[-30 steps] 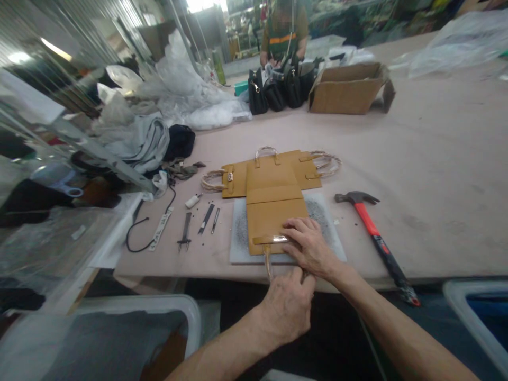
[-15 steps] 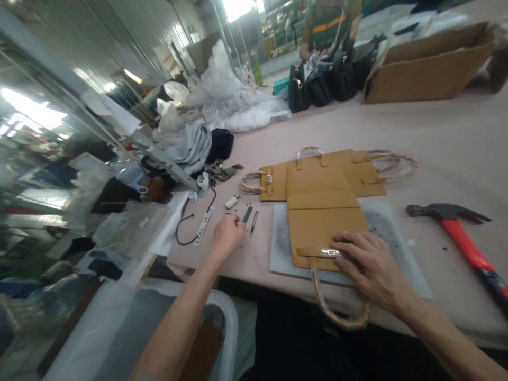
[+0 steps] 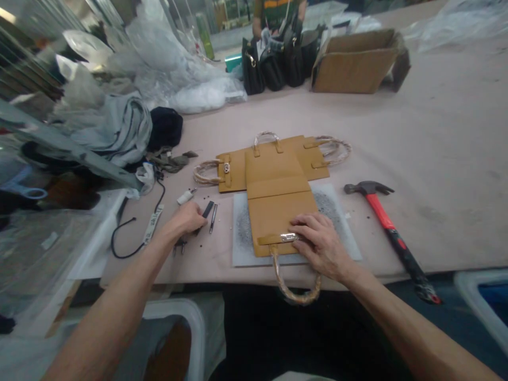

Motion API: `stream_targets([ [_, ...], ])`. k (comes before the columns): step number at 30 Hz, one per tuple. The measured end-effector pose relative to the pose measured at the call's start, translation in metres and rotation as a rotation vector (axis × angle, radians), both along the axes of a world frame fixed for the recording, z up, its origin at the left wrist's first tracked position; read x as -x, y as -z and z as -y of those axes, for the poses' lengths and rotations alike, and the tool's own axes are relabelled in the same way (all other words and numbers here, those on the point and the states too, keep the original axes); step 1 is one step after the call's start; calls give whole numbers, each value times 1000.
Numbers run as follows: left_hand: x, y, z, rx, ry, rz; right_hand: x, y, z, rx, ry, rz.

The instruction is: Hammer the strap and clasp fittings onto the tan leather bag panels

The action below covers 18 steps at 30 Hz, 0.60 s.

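A tan handbag panel (image 3: pixel 278 211) lies on a grey speckled slab (image 3: pixel 337 211), its wrapped handle (image 3: pixel 296 299) hanging past the table's front edge. My right hand (image 3: pixel 319 243) rests on the panel, with thumb and fingers closed around the end of a shiny metal clasp (image 3: pixel 288 237) on a short strap. Off to the left, my left hand (image 3: pixel 189 218) is pinched at the table surface, against a dark flat bar (image 3: pixel 207 209). What sits between those fingertips is hidden. A slim metal punch-like rod (image 3: pixel 213 218) lies just right of the bar, with tiny dark bits around.
More tan bag pieces (image 3: pixel 234 177) with wrapped handles lie behind the panel. A red-handled claw hammer (image 3: pixel 379 209) is at right. Black handbags (image 3: pixel 273 69), a cardboard box (image 3: pixel 349 63) and a person (image 3: pixel 278 13) are at the back. A cord (image 3: pixel 119 238) and cloths are at left.
The view has swung, so the table's contents sit further left. My left hand has come closer to the dark bar and overlaps its lower end. My right hand stays on the clasp.
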State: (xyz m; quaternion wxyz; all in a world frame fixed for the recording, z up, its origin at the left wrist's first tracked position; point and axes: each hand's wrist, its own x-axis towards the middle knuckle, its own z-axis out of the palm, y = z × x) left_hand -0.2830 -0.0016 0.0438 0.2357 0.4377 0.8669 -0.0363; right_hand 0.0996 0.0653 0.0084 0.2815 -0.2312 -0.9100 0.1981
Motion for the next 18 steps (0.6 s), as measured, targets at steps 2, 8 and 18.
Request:
stream_targets([
  [2, 3, 0, 8, -79, -63, 135, 0, -1, 1, 10, 2, -2],
  [8, -7, 3, 39, -581, -322, 708, 0, -3, 2, 30, 13, 18],
  [18, -65, 20, 52, -763, -309, 516, 0, 1, -3, -28, 4, 6],
])
